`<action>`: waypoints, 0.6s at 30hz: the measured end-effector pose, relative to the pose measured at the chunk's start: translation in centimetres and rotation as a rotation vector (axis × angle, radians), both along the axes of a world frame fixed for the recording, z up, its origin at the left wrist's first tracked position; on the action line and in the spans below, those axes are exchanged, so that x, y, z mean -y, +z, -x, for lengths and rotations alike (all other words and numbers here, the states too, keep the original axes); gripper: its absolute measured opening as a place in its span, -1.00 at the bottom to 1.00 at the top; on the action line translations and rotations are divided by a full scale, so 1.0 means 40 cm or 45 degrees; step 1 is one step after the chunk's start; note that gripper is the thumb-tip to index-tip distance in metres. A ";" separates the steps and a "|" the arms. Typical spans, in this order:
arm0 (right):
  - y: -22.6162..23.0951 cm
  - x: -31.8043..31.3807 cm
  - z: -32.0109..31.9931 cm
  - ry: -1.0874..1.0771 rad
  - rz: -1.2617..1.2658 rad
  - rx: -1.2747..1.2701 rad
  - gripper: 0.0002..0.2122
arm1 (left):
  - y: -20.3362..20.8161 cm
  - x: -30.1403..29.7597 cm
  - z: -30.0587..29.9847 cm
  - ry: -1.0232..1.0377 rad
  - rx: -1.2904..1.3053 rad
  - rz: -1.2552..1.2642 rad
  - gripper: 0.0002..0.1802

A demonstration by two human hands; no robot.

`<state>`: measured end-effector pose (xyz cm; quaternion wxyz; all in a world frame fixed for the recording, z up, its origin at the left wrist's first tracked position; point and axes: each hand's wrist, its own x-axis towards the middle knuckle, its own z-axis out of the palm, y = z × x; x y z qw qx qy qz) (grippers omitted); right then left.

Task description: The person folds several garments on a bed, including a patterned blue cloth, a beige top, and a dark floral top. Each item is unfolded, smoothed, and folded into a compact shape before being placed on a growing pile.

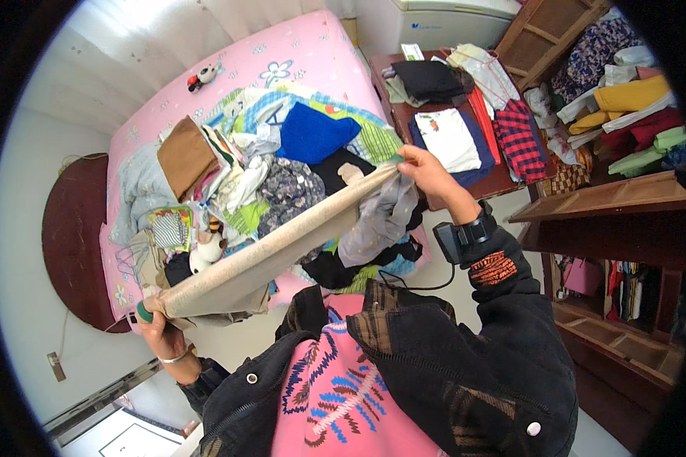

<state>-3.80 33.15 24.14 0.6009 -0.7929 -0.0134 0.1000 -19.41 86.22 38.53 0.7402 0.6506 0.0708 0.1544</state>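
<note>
A long beige garment (pixel 270 247) is stretched taut on a slant between my two hands, above the bed. Bits of green show at both gripped ends; its exact kind cannot be made out. My left hand (pixel 157 333) grips the low end at the near left, its fingers closed. Higher up, at the right, my right hand (pixel 428 174) pinches the other end. Behind the cloth lies a heap of clothes, including a blue garment (pixel 316 133), a folded brown cloth (pixel 187 160) and a grey garment (pixel 377 221). The cloth hides part of this heap.
A pink flowered bed (pixel 297 46) carries the heap and a small plush toy (pixel 203 77). Right of it, a dark red table (pixel 392 95) bears folded clothes, among them a white shirt (pixel 447 139). An opened wooden wardrobe (pixel 602 202) filled with clothes stands at the far right.
</note>
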 end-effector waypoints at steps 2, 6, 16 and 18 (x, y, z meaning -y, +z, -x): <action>0.062 0.013 -0.034 -0.027 -0.158 -0.029 -0.93 | 0.031 0.004 -0.056 -0.112 0.029 0.073 -0.74; 0.196 0.038 -0.108 -0.074 -0.297 0.098 -0.90 | 0.106 0.013 -0.178 -0.047 0.090 0.069 -0.84; 0.580 0.015 -0.266 -0.217 -0.525 0.384 -0.78 | 0.375 -0.040 -0.423 -0.215 0.200 0.051 -0.68; 0.649 -0.006 -0.302 -0.326 -0.470 0.452 -0.74 | 0.431 -0.042 -0.459 -0.292 0.213 0.106 -0.68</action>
